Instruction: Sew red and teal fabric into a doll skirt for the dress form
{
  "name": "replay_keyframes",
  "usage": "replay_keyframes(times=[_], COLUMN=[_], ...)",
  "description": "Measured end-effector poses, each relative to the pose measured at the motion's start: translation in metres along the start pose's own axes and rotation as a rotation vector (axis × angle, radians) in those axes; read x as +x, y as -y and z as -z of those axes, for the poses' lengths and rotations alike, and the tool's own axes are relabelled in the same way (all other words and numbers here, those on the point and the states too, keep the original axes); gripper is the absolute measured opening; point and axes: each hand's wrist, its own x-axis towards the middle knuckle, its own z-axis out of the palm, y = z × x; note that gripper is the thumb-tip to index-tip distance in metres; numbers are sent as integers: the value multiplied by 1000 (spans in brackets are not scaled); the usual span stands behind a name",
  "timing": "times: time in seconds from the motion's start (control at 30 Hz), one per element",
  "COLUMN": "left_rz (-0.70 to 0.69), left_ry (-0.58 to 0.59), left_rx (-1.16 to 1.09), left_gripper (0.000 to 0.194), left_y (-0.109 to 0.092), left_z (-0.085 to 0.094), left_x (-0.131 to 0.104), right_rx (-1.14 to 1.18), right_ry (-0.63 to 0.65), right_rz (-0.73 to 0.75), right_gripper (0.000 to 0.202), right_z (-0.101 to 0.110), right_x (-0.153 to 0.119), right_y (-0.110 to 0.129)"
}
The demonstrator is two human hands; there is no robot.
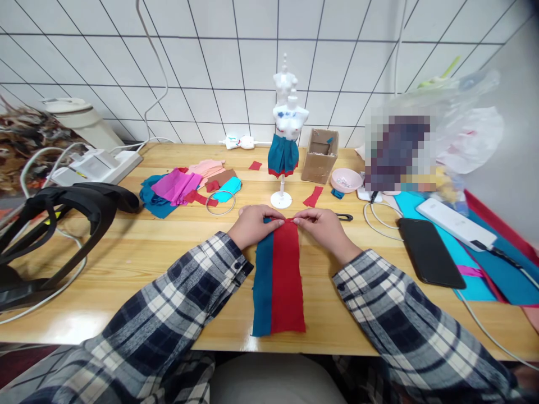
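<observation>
A long strip of red fabric [288,280] lies on the wooden table in front of me, running toward the near edge. Blue-teal fabric [263,286] shows along its left side. At the far end of the strip, my left hand [259,224] pinches the fabric's top edge between thumb and fingers. My right hand [324,229] pinches at the top right corner of the red fabric, close to the left fingertips. Something thin and pale shows at the right fingertips, too small to name. Just beyond the hands stands a small white dress form [290,119] in a blue skirt [283,154] with a red hem.
Left are fabric scraps [177,188], a metal ring [221,203], a black headset [63,224] and a power strip [99,165]. Right are a cardboard box [320,157], a pink bowl of beads [346,179], a phone [429,252], a white power bank [457,223], cables and more fabric.
</observation>
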Motion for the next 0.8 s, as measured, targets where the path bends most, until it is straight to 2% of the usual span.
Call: replay_keyframes(times=[0.1,0.23,0.33,0.43,0.57,0.8], left_rz=[8,-22,-66,-89,-101,-194], left_ry=[-11,-32,-65,-76,-57,-68], left_rx=[68,204,260,286,334,447], left_gripper=[16,13,13,13,14,13], left_y=[2,2,3,6,9,14], left_z=[2,-1,-5,-7,-7,1], left_x=[2,0,-1,-1,0,-1], right_rx=[80,208,-14,-224,-313,-391], right_ry=[27,82,57,63,62,71], right_rz=[-26,-37,58,128,118,152], right_gripper=[15,33,37,26,14,14], right_z=[4,9,8,2,-2,1], right_x=[2,4,4,3,3,3], right_y=[-3,-5,-7,-8,-9,-8])
